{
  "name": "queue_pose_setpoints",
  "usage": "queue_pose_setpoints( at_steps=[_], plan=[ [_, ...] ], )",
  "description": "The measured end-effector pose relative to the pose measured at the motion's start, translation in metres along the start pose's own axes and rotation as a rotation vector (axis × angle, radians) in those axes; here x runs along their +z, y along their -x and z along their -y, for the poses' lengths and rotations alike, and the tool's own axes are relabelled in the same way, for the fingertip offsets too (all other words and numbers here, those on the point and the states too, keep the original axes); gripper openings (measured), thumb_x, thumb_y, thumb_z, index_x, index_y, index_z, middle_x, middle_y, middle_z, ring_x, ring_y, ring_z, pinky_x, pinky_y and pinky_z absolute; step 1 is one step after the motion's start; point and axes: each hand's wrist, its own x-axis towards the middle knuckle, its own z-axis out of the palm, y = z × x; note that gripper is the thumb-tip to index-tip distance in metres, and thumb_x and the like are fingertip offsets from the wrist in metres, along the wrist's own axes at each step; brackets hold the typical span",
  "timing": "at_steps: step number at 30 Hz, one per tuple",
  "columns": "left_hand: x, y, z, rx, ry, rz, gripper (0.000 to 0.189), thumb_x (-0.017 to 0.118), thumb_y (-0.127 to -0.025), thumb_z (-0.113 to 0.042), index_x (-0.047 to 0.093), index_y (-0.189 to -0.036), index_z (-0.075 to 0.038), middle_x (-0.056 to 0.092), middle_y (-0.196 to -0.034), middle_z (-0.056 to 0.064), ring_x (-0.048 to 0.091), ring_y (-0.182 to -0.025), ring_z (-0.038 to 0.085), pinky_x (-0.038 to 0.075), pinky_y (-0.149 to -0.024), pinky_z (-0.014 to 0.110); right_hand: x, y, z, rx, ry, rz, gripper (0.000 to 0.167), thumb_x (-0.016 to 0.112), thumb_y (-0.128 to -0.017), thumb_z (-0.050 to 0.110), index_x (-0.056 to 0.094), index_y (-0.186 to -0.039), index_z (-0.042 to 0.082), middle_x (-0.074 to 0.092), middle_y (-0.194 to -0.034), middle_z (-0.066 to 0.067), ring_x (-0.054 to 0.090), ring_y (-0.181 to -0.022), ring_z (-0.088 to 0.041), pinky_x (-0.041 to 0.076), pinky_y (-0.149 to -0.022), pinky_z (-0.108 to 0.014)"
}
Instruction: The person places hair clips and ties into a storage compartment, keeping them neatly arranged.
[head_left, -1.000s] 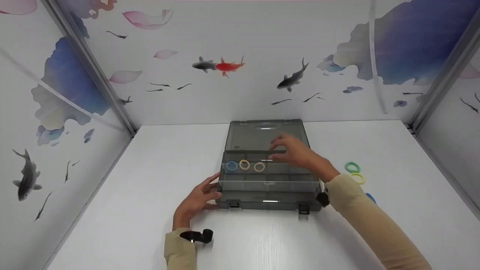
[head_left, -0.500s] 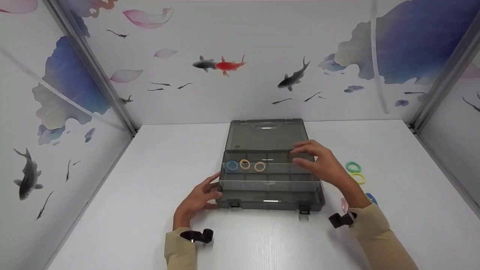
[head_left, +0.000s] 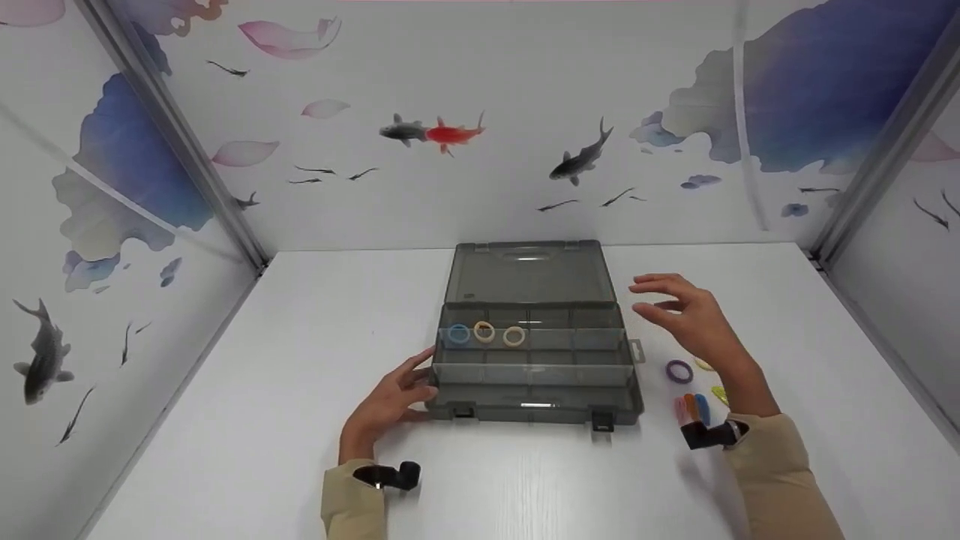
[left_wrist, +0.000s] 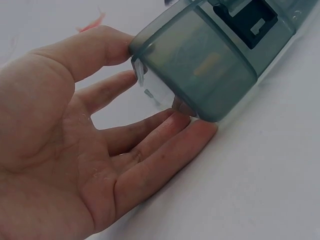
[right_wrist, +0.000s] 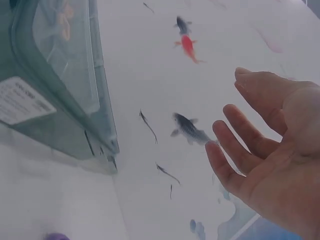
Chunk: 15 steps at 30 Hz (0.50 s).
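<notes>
A translucent grey compartment box (head_left: 534,395) lies with its lid (head_left: 529,277) laid back. In the back row sit three ring-shaped hair ties: a blue one (head_left: 459,334), a cream one (head_left: 484,333) and a paler one (head_left: 514,337). My left hand (head_left: 386,401) rests against the box's left side; in the left wrist view the thumb touches its rim and the straight fingers its lower edge. To the right of the box, my right hand (head_left: 694,319) hovers with loosely bent fingers and nothing in them. Below it lies a purple hair tie (head_left: 679,371).
Near my right wrist lie a pink clip (head_left: 681,409), an orange clip (head_left: 691,406), a blue clip (head_left: 702,409) and a yellow-green clip (head_left: 720,395). A yellow ring (head_left: 703,364) is partly hidden by my forearm. Fish-patterned walls (head_left: 510,90) border the table.
My right hand has moved right from over the box to beside it, uncovering the purple hair tie and clips and covering the green ring. The left hand stays at the box.
</notes>
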Motion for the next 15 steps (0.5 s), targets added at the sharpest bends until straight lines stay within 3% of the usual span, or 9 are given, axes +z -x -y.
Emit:
queue_pose_setpoints(
  at_steps=[5, 9, 11, 13, 15],
  plan=[
    [0.001, -0.001, 0.002, 0.001, -0.002, 0.001, 0.073, 0.064, -0.096, -0.017, 0.029, -0.159, -0.024, 0.025, -0.162, 0.027, 0.036, -0.143, 0.05, 0.052, -0.098, 0.056, -0.02, 0.005, -0.013, 0.046, -0.021, -0.101, 0.038, 0.065, -0.097, 0.028, 0.067, -0.129, 0.006, 0.06, -0.139, -0.007, 0.045, -0.116, 0.019, 0.041, -0.089, -0.001],
    [0.001, -0.001, 0.002, -0.002, -0.008, -0.006, 0.073, 0.065, -0.096, -0.018, 0.029, -0.159, -0.025, 0.026, -0.162, 0.026, 0.036, -0.143, 0.049, 0.053, -0.098, 0.057, -0.033, 0.011, -0.027, 0.127, 0.005, -0.128, 0.045, 0.066, -0.096, 0.035, 0.065, -0.133, 0.009, 0.059, -0.14, -0.005, 0.043, -0.116, 0.019, 0.04, -0.088, 0.001],
    [0.001, 0.0, 0.002, -0.003, -0.009, -0.009, 0.073, 0.065, -0.095, -0.018, 0.029, -0.159, -0.025, 0.027, -0.162, 0.025, 0.036, -0.143, 0.049, 0.053, -0.098, 0.057, -0.038, 0.014, -0.036, 0.184, 0.035, -0.129, 0.049, 0.065, -0.096, 0.039, 0.063, -0.135, 0.01, 0.057, -0.143, -0.007, 0.046, -0.121, 0.01, 0.04, -0.09, -0.002],
    [0.001, 0.0, 0.002, -0.003, -0.012, -0.009, 0.073, 0.064, -0.096, -0.018, 0.029, -0.159, -0.025, 0.027, -0.162, 0.025, 0.036, -0.144, 0.049, 0.052, -0.099, 0.057, -0.042, 0.017, -0.045, 0.243, 0.054, -0.12, 0.055, 0.064, -0.096, 0.044, 0.059, -0.138, 0.01, 0.051, -0.148, -0.015, 0.049, -0.129, -0.007, 0.045, -0.102, -0.015],
    [0.001, 0.001, 0.002, -0.005, -0.013, -0.01, 0.073, 0.065, -0.095, -0.018, 0.029, -0.159, -0.025, 0.027, -0.162, 0.025, 0.038, -0.143, 0.048, 0.052, -0.099, 0.056, -0.044, 0.02, -0.055, 0.298, 0.053, -0.11, 0.06, 0.064, -0.095, 0.046, 0.056, -0.141, 0.008, 0.047, -0.15, -0.02, 0.046, -0.137, -0.027, 0.043, -0.113, -0.037]
  ],
)
